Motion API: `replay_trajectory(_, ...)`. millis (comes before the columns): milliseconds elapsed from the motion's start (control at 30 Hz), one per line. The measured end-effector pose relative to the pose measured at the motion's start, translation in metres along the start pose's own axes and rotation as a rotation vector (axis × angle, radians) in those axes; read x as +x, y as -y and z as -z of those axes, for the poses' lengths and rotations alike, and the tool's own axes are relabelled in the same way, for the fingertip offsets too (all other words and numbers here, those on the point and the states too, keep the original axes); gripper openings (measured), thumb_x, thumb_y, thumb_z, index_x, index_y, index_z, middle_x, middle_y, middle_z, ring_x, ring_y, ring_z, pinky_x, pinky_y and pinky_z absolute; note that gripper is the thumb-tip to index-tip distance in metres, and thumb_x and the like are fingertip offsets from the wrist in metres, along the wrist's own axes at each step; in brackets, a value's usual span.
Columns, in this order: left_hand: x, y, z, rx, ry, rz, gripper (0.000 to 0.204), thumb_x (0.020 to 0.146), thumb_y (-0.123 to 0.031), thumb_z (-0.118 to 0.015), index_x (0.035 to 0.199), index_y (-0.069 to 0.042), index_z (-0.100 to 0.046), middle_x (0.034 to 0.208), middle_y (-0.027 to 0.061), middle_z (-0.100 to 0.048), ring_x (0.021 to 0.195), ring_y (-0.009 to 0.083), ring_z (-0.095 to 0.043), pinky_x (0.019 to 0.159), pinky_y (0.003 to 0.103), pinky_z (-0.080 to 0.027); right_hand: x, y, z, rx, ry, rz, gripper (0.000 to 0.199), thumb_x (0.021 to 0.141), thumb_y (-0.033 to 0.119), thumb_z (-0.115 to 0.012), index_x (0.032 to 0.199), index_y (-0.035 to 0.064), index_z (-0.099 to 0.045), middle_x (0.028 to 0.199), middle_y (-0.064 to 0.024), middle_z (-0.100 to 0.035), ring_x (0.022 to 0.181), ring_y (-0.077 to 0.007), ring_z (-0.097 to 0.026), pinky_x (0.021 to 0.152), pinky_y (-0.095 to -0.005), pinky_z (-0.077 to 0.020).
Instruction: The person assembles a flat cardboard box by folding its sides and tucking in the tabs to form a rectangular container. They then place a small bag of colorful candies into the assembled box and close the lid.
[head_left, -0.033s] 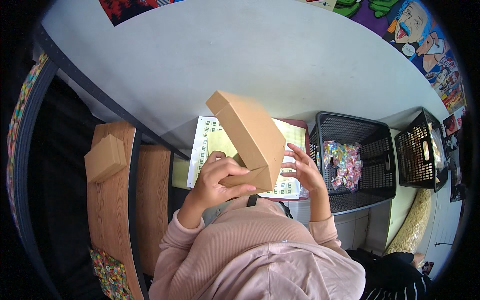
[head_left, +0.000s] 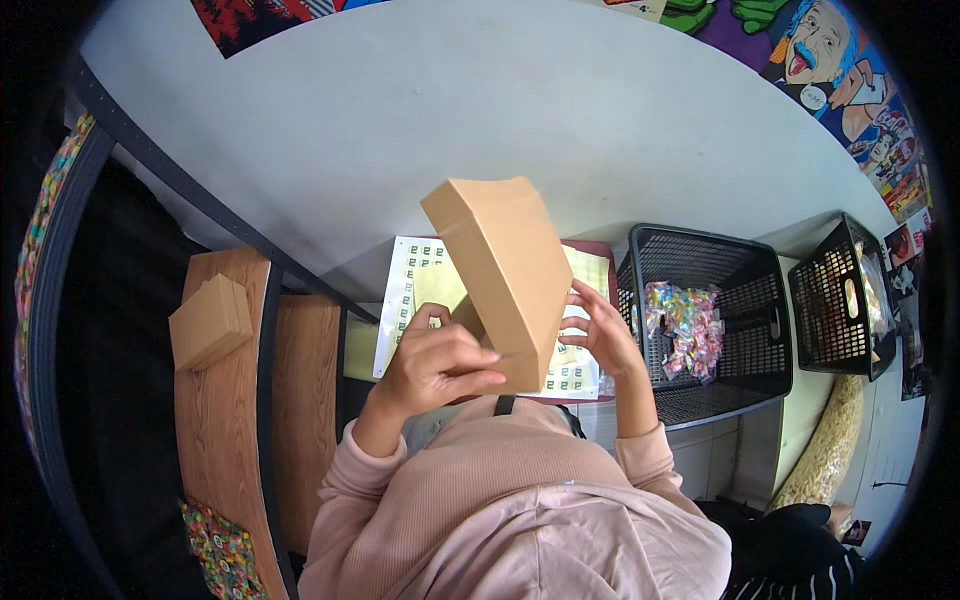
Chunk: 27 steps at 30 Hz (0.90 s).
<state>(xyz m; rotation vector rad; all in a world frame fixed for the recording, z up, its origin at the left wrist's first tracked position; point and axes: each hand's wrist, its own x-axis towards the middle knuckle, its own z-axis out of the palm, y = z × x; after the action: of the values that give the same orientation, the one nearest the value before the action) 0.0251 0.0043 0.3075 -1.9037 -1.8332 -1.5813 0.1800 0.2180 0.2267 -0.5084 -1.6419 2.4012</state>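
In front of my body a brown cardboard box (head_left: 515,265) is held up, tilted, with its long side toward me. My left hand (head_left: 437,360) grips its lower left corner, thumb and fingers pinched on the cardboard. At the box's right edge is my right hand (head_left: 604,335); its fingers are spread, with the tips at or just touching the edge. The inside of the box is mostly hidden. Below it lie white and yellow sheets (head_left: 400,300) with rows of small dark printed marks, on a dark red surface (head_left: 598,250).
To the right stands a black plastic crate (head_left: 750,370) with wrapped sweets (head_left: 685,330) in it, then a smaller black basket (head_left: 825,320). On the left, a wooden shelf (head_left: 215,430) bears another cardboard box (head_left: 210,320) and a bag of colourful sweets (head_left: 220,550). A white wall (head_left: 500,100) rises ahead.
The box has turned a little, and the folded gap at its near corner no longer shows. My right hand has come slightly closer to its edge. My left hand keeps its grip.
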Motion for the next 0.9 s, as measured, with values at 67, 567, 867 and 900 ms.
replay_trajectory(67, 0.003, 0.003, 0.0, 0.05, 0.081, -0.113, 0.02, 0.063, -0.022, -0.074, 0.074, -0.012, -0.062, 0.068, -0.0045, -0.058, 0.057, 0.0104, -0.052, 0.07, 0.03, -0.037, 0.017, -0.003, 0.004, 0.188, 0.026, -0.049, 0.075, 0.084, 0.06, -0.029, 0.132, 0.0027, -0.024, 0.117, -0.0158, -0.041, 0.095, -0.0274, -0.055, 0.074, -0.0384, -0.0501)
replay_trajectory(567, 0.022, 0.06, -0.005, 0.761, 0.255, -0.138, 0.006, 0.063, -0.011, -0.062, 0.066, -0.012, -0.058, 0.063, -0.0013, -0.051, 0.067, 0.0152, -0.052, 0.071, 0.031, -0.038, 0.082, 0.119, -0.032, 0.046, 0.256, 0.383, 0.039, 0.07, 0.016, -0.057, 0.107, 0.0061, -0.047, 0.112, -0.0114, -0.048, 0.107, -0.0239, -0.046, 0.092, -0.0357, -0.0372)
replay_trajectory(867, 0.039, 0.05, -0.006, 0.766, 0.121, 0.088, 0.03, 0.063, -0.005, -0.062, 0.093, -0.007, -0.057, 0.088, 0.0063, -0.055, 0.087, 0.024, -0.051, 0.089, 0.04, -0.029, 0.056, 0.151, -0.062, -0.451, 0.199, 0.778, 0.04, 0.061, 0.007, -0.06, 0.101, 0.0018, -0.057, 0.105, -0.0122, -0.051, 0.103, -0.025, -0.05, 0.08, -0.0371, -0.0491)
replay_trajectory(900, 0.042, 0.046, -0.008, 0.769, 0.119, 0.137, 0.033, 0.063, -0.006, -0.062, 0.096, -0.007, -0.056, 0.093, 0.0082, -0.054, 0.09, 0.0266, -0.05, 0.092, 0.042, -0.027, 0.051, 0.153, -0.065, -0.48, 0.188, 0.766, 0.041, 0.06, 0.007, -0.06, 0.101, 0.0025, -0.058, 0.104, -0.012, -0.052, 0.101, -0.025, -0.051, 0.077, -0.0368, -0.0511)
